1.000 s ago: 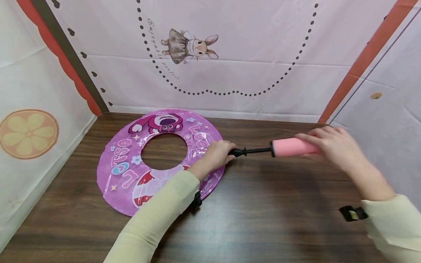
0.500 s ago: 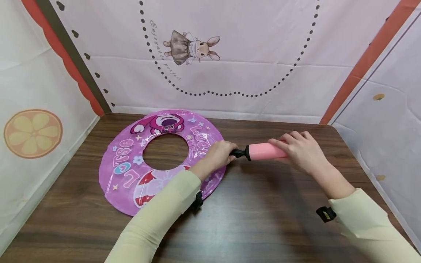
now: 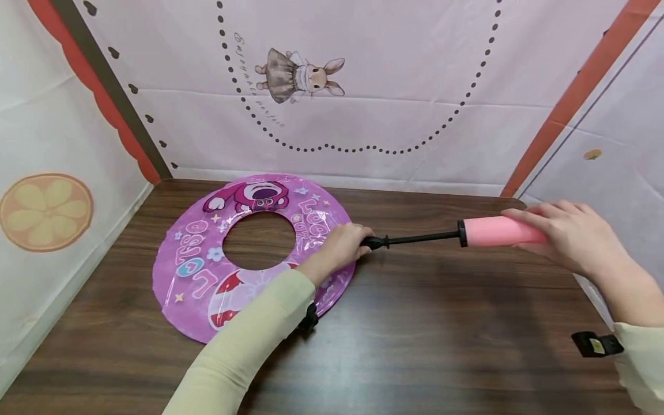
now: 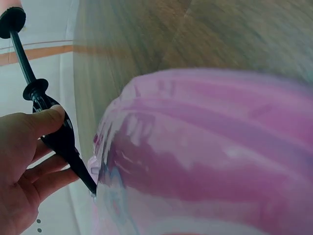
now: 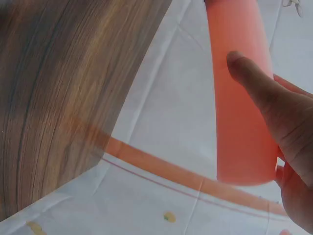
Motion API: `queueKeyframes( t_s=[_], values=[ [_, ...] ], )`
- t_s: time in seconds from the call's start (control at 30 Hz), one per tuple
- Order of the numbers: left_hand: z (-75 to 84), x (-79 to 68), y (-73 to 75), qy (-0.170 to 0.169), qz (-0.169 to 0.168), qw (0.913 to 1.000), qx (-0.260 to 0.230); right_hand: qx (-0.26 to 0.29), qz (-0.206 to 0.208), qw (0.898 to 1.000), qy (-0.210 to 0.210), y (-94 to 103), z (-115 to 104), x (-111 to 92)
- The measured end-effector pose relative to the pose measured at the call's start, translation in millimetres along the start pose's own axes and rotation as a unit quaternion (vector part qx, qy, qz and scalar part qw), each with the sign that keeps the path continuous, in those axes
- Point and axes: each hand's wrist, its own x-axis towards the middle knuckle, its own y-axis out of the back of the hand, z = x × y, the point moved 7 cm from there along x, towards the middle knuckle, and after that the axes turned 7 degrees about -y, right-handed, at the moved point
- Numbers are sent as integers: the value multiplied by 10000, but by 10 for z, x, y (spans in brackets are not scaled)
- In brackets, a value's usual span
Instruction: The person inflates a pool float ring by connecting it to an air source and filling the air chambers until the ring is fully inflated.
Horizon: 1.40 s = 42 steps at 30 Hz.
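A purple swim ring (image 3: 181, 305) with a printed pink bear and lettering lies on the table's left half, partly inflated. A hand pump with a pink barrel (image 3: 500, 230) and a black rod (image 3: 422, 237) reaches rightward from its edge. My left hand (image 3: 339, 248) pinches the pump's black handle end (image 4: 61, 132) between thumb and fingers. In the left wrist view, the black nozzle tip (image 4: 88, 178) meets the ring's edge at the clear valve. My right hand (image 3: 576, 236) grips the pink barrel near its far end, thumb along its side. Much of the rod shows, pulled out long.
The brown wooden table (image 3: 415, 346) extends beneath everything. A printed fabric backdrop (image 3: 394, 69) with a rabbit rises behind it, and fabric side walls (image 3: 46, 127) close in left and right. A black wrist strap (image 3: 596, 344) hangs at the right cuff.
The right hand pushed the barrel left against the handle, then drew it back right, farther than at first, exposing the rod. The left hand and swim ring stay in place.
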Motion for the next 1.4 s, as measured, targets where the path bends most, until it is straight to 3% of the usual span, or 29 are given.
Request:
queueKeyframes(
  t_s=[0.07,0.27,0.5,0.63,0.8,1.0,1.17,1.27,1.4],
  values=[
    [4,-10,5,46,-6,10000,3,5,52,9999,92,-12,-75,31],
    [62,-10,30,-66,129,9998,112,223,579,9953,747,-191,-663,292],
    [68,-10,29,-120,245,9995,167,38,713,9950,702,-329,-1009,455],
    [50,8,22,-50,121,9999,49,84,728,9949,689,-339,-993,439],
    [28,27,-15,74,-206,9998,-23,290,631,9957,615,-317,-816,304],
    [6,17,-28,66,-276,9996,24,399,382,9975,437,-201,-424,100],
    [-4,10,-18,35,-168,9998,-50,144,116,9998,-38,-36,-79,-30],
    [-2,6,-12,16,-132,9999,-20,85,225,9997,51,-24,-129,0],
    [24,2,-5,-68,-65,9999,75,203,597,9960,638,-129,-499,173]
  ],
)
